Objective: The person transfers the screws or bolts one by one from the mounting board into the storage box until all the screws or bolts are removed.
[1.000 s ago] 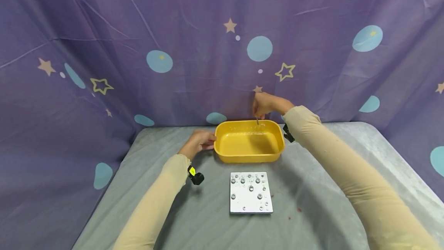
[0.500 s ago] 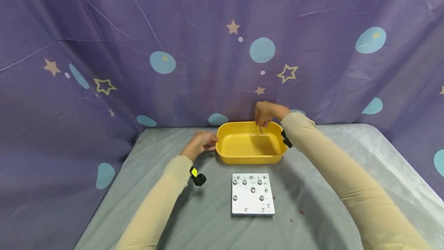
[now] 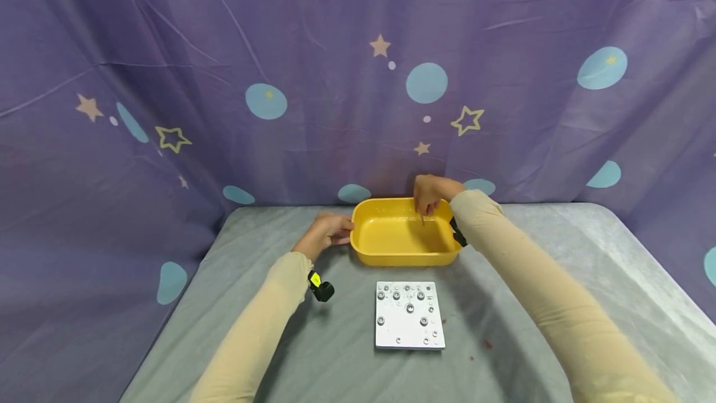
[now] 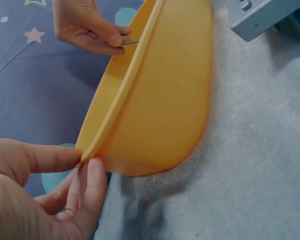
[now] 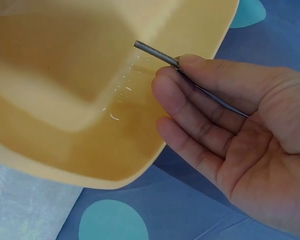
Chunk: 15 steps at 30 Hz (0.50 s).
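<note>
A yellow plastic tub (image 3: pixel 391 260) stands at the far side of the table. My left hand (image 3: pixel 330 229) pinches its left rim between thumb and fingers, as the left wrist view shows close up. Over the tub's back right part, my right hand (image 3: pixel 429 194) pinches a threaded metal screw (image 5: pixel 157 53) between thumb and fingertips. The screw's threaded end points into the tub; its other end is hidden in the fingers. In the right wrist view the visible part of the tub's floor holds no objects.
In front of the tub lies a square metal plate (image 3: pixel 405 328) with several socket-head screws and holes. Small red bits (image 3: pixel 488 344) lie on the grey table cover (image 3: pixel 335 353) to its right. A purple patterned curtain (image 3: pixel 335 48) hangs right behind the tub.
My right hand has moved down from above the tub's back rim, bringing the screw inside the tub's outline. The left hand keeps its hold on the rim. The whole view has shifted slightly.
</note>
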Available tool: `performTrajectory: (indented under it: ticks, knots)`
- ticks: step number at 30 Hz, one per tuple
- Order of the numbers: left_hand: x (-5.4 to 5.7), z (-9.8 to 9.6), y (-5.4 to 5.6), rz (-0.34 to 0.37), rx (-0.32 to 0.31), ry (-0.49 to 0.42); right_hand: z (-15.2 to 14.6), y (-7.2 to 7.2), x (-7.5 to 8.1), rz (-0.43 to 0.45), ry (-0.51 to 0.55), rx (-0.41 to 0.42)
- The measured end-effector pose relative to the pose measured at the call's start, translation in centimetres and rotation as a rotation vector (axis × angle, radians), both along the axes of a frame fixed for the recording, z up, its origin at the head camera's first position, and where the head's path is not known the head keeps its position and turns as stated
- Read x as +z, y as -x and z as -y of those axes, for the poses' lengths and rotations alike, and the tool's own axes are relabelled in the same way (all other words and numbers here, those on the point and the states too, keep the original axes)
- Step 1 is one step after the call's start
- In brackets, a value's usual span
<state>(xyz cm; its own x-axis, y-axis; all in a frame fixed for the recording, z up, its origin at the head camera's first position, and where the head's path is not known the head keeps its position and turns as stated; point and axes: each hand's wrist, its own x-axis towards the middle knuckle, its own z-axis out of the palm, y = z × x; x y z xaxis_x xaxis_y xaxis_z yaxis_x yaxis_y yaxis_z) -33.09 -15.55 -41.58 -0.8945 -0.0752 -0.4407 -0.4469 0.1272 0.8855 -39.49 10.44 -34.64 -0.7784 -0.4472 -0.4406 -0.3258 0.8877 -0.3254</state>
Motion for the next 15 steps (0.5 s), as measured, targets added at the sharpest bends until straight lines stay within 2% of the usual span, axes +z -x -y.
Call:
performTrajectory:
  ticks: [15]
  knots:
    - [-0.2, 0.0, 0.0, -0.002, -0.007, -0.001, 0.3, 0.5, -1.9, -0.011, -0.042, -0.065]
